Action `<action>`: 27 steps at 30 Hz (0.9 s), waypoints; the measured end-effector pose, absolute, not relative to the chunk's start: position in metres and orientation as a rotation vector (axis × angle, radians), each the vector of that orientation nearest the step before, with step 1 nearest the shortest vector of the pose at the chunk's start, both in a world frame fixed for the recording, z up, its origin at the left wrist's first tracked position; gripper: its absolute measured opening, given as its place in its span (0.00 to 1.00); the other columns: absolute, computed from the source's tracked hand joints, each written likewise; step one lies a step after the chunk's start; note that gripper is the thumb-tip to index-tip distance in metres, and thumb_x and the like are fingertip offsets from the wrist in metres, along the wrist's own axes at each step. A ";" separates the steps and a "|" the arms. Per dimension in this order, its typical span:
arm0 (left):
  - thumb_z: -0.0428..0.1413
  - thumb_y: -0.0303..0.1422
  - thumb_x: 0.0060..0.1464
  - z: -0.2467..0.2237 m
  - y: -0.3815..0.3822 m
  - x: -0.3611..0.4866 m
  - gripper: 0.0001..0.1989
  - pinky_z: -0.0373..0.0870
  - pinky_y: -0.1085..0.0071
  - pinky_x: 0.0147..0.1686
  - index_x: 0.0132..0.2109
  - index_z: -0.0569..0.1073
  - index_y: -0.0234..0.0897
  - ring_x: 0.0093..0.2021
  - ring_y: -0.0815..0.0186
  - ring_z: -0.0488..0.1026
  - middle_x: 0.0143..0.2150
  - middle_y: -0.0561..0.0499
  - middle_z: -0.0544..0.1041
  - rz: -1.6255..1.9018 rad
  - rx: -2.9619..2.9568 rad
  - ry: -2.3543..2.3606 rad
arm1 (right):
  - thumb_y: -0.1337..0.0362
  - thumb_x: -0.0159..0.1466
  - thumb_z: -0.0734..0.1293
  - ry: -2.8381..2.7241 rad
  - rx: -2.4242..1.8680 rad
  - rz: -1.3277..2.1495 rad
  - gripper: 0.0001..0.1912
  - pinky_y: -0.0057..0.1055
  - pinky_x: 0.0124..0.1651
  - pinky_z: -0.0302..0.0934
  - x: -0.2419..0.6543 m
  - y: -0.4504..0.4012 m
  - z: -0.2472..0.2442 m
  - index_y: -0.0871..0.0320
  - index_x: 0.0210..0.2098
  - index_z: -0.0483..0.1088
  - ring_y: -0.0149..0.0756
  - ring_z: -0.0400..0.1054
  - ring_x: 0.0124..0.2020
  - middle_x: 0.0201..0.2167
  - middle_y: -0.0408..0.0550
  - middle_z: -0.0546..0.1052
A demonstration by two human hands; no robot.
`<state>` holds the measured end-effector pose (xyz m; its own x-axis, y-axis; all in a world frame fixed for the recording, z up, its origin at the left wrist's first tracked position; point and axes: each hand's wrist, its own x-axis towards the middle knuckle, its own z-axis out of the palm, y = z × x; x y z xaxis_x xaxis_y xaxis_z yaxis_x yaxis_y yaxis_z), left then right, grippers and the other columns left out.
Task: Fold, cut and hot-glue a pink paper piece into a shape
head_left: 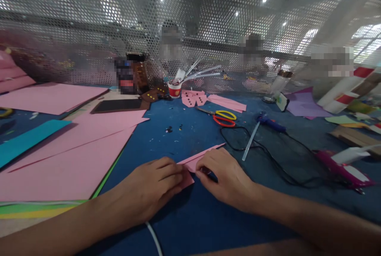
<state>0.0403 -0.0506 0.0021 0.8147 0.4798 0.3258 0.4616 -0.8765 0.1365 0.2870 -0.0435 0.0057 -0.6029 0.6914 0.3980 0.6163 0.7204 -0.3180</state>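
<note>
A folded piece of pink paper lies on the blue tabletop in front of me, with a crease running along its length. My left hand is closed over the paper's left part, fingers curled and pressing on it. On the other side, my right hand pinches the paper's near edge between thumb and fingers. Beyond the hands are scissors with one yellow and one red handle. Some pink paper pieces with dark dots and a pink strip lie behind the scissors.
Large pink sheets and a teal strip cover the left. A dark phone-like slab and a red-white cup stand farther back. At right are a blue glue gun, its black cord and a magenta device. A perforated metal screen rises behind.
</note>
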 end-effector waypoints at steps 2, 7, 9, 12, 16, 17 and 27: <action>0.48 0.29 0.68 0.003 -0.051 0.041 0.13 0.72 0.65 0.51 0.52 0.75 0.37 0.50 0.63 0.73 0.48 0.45 0.79 0.577 2.940 0.753 | 0.68 0.66 0.65 -2.426 -0.999 0.191 0.03 0.34 0.44 0.53 0.286 -0.044 0.006 0.56 0.34 0.67 0.34 0.65 0.36 0.33 0.43 0.74; 0.46 0.30 0.69 0.005 -0.051 0.042 0.14 0.72 0.66 0.50 0.53 0.74 0.39 0.48 0.63 0.74 0.48 0.45 0.79 0.585 2.933 0.744 | 0.68 0.67 0.64 -2.422 -1.004 0.202 0.04 0.34 0.44 0.53 0.285 -0.045 0.006 0.56 0.35 0.68 0.34 0.66 0.36 0.33 0.44 0.75; 0.46 0.31 0.69 0.004 -0.051 0.042 0.15 0.72 0.66 0.50 0.53 0.75 0.39 0.48 0.63 0.74 0.47 0.45 0.79 0.609 2.929 0.733 | 0.68 0.68 0.63 -2.413 -1.001 0.216 0.04 0.34 0.43 0.53 0.285 -0.045 0.005 0.56 0.35 0.68 0.34 0.66 0.36 0.34 0.44 0.75; 0.46 0.31 0.69 0.002 -0.050 0.041 0.14 0.72 0.65 0.50 0.53 0.75 0.39 0.48 0.63 0.74 0.47 0.45 0.79 0.646 2.925 0.719 | 0.68 0.67 0.64 -2.389 -1.009 0.217 0.04 0.34 0.42 0.53 0.286 -0.044 0.003 0.57 0.35 0.68 0.34 0.66 0.35 0.33 0.44 0.74; 0.47 0.30 0.69 0.004 -0.051 0.042 0.14 0.72 0.66 0.50 0.55 0.74 0.39 0.48 0.63 0.74 0.48 0.45 0.79 0.633 2.922 0.718 | 0.70 0.65 0.64 -2.384 -1.051 0.210 0.04 0.34 0.41 0.53 0.286 -0.043 0.002 0.57 0.33 0.67 0.34 0.65 0.35 0.31 0.44 0.73; 0.47 0.30 0.69 0.005 -0.051 0.042 0.14 0.72 0.67 0.50 0.55 0.74 0.39 0.49 0.64 0.74 0.48 0.45 0.79 0.626 2.919 0.718 | 0.70 0.65 0.64 -2.384 -1.058 0.208 0.04 0.34 0.41 0.53 0.286 -0.043 0.002 0.57 0.33 0.67 0.34 0.64 0.35 0.31 0.43 0.72; 0.49 0.30 0.68 0.005 -0.052 0.039 0.13 0.70 0.65 0.51 0.55 0.73 0.39 0.51 0.62 0.71 0.53 0.47 0.77 0.505 2.857 0.773 | 0.71 0.64 0.63 -2.386 -1.058 0.192 0.04 0.34 0.41 0.54 0.285 -0.044 0.003 0.58 0.33 0.66 0.35 0.64 0.35 0.31 0.44 0.71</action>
<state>0.0391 -0.0523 0.0054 0.8116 0.5111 0.2828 0.4645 -0.8583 0.2181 0.2852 -0.0440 0.0027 -0.5606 0.7244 0.4011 0.6509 0.6850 -0.3273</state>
